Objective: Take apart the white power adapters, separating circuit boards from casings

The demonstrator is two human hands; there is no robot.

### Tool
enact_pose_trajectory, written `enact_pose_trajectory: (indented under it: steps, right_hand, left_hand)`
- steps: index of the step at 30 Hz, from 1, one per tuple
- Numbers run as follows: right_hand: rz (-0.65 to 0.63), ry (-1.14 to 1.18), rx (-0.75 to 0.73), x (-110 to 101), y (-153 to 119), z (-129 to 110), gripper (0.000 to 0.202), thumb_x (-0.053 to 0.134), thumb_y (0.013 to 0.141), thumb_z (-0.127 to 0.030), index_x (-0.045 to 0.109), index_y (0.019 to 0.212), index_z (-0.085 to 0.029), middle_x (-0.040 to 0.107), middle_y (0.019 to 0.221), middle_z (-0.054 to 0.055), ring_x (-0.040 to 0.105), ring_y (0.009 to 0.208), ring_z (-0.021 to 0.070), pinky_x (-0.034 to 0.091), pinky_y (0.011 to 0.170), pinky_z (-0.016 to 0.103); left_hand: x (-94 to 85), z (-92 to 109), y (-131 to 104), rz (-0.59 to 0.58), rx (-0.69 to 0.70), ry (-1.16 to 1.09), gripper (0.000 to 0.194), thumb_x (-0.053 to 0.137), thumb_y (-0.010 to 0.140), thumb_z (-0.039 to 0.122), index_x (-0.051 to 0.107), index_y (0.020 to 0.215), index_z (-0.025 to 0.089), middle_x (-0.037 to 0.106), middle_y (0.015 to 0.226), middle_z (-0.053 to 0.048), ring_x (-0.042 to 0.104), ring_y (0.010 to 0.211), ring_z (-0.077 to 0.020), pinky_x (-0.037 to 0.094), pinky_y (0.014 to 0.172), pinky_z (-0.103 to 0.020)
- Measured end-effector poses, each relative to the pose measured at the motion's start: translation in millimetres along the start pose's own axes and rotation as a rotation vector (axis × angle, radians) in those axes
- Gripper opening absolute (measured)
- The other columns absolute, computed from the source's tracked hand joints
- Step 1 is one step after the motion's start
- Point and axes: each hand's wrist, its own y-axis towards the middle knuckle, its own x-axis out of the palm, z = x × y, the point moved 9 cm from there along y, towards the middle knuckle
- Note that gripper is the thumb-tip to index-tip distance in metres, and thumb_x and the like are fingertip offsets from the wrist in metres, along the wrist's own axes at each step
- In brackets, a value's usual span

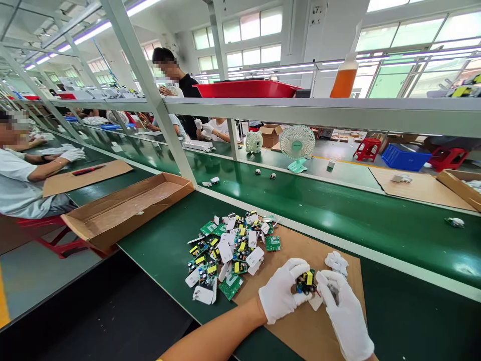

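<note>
My left hand (282, 292), in a white glove, grips a small circuit board (306, 282) with a yellow transformer between thumb and fingers. My right hand (344, 312), gloved too, is closed beside the board's right edge, near a short red wire; what its fingers pinch is hidden. A white plastic plate (316, 301) shows just below the board, between both hands. Beyond my right hand lies a small heap of white parts (336, 262) on the brown cardboard sheet (289, 328). Left of my hands is a pile of circuit boards (240, 245) with white plates among them.
An open cardboard box (130, 208) stands at the left. Behind the bench runs a green conveyor belt (338, 205) carrying a few small parts. A shelf rail (319, 111) crosses above, and a green fan (297, 145) stands beyond. Other people work at left and behind.
</note>
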Motion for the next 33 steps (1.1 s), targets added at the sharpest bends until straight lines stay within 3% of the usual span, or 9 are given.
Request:
enact_pose_trajectory:
  steps: [7, 12, 14, 20, 24, 29, 31, 33]
  right_hand:
    - [-0.044, -0.096, -0.027, 3, -2, -2, 0.031, 0.059, 0.077, -0.049, 0.062, 0.092, -0.022, 0.07, 0.09, 0.004, 0.066, 0.081, 0.0207, 0.054, 0.074, 0.03]
    - [-0.193, -0.044, 0.019, 11, 2, 11, 0.037, 0.061, 0.077, -0.046, 0.065, 0.103, -0.02, 0.069, 0.11, 0.009, 0.062, 0.106, 0.0264, 0.05, 0.093, 0.037]
    - [-0.176, 0.021, 0.037, 8, 4, 14, 0.036, 0.061, 0.078, -0.047, 0.067, 0.102, -0.021, 0.069, 0.112, 0.009, 0.06, 0.109, 0.0264, 0.048, 0.096, 0.037]
    - [-0.167, 0.104, -0.152, 8, 8, -5, 0.025, 0.068, 0.075, -0.044, 0.071, 0.084, -0.021, 0.065, 0.08, 0.003, 0.058, 0.078, 0.0183, 0.049, 0.072, 0.026]
    - [-0.178, 0.097, -0.217, 10, 6, -9, 0.016, 0.065, 0.08, -0.039, 0.067, 0.082, -0.023, 0.06, 0.08, 0.002, 0.055, 0.079, 0.018, 0.047, 0.074, 0.028]
    - [-0.261, 0.056, -0.193, 11, 8, 0, 0.023, 0.062, 0.081, -0.041, 0.069, 0.093, -0.023, 0.056, 0.123, 0.011, 0.047, 0.121, 0.0279, 0.039, 0.103, 0.04]
    - [-0.325, 0.122, -0.106, 14, 9, 6, 0.023, 0.062, 0.081, -0.042, 0.068, 0.094, -0.023, 0.057, 0.126, 0.011, 0.049, 0.122, 0.0269, 0.04, 0.103, 0.039]
    - [-0.349, 0.216, -0.008, 16, 10, 9, 0.025, 0.066, 0.079, -0.043, 0.062, 0.096, -0.025, 0.06, 0.121, 0.009, 0.06, 0.106, 0.0237, 0.049, 0.092, 0.037]
  left_hand:
    - [10.0, -3, -4, -0.069, -0.029, 0.105, 0.042, 0.059, 0.08, 0.03, 0.051, 0.12, 0.022, 0.059, 0.118, -0.009, 0.056, 0.109, -0.02, 0.046, 0.097, -0.031]
    - [8.6, -1, -4, -0.042, -0.001, 0.104, 0.038, 0.057, 0.081, 0.03, 0.051, 0.118, 0.021, 0.061, 0.115, -0.009, 0.058, 0.106, -0.0193, 0.048, 0.095, -0.03]
    - [6.0, 0, -3, -0.011, 0.018, 0.088, 0.04, 0.058, 0.08, 0.028, 0.05, 0.119, 0.021, 0.061, 0.115, -0.009, 0.058, 0.106, -0.019, 0.048, 0.095, -0.03]
    - [14.2, -2, -7, -0.075, 0.063, 0.167, 0.04, 0.059, 0.08, 0.029, 0.05, 0.119, 0.022, 0.06, 0.118, -0.01, 0.057, 0.109, -0.0195, 0.048, 0.096, -0.03]
    - [19.1, 2, -10, -0.095, 0.116, 0.25, 0.031, 0.053, 0.084, 0.028, 0.052, 0.115, 0.021, 0.06, 0.117, -0.01, 0.058, 0.108, -0.0194, 0.05, 0.093, -0.029]
    - [7.9, 10, -8, 0.041, 0.184, 0.149, 0.033, 0.059, 0.08, 0.026, 0.052, 0.112, 0.022, 0.059, 0.112, -0.009, 0.059, 0.1, -0.0183, 0.052, 0.089, -0.03]
    - [0.1, 11, -8, 0.133, 0.199, 0.114, 0.042, 0.066, 0.076, 0.029, 0.052, 0.115, 0.024, 0.052, 0.121, -0.01, 0.058, 0.105, -0.0201, 0.051, 0.091, -0.033]
    - [-3.9, 11, -10, 0.186, 0.212, 0.1, 0.053, 0.071, 0.072, 0.032, 0.05, 0.12, 0.027, 0.043, 0.131, -0.011, 0.053, 0.114, -0.0236, 0.049, 0.096, -0.038]
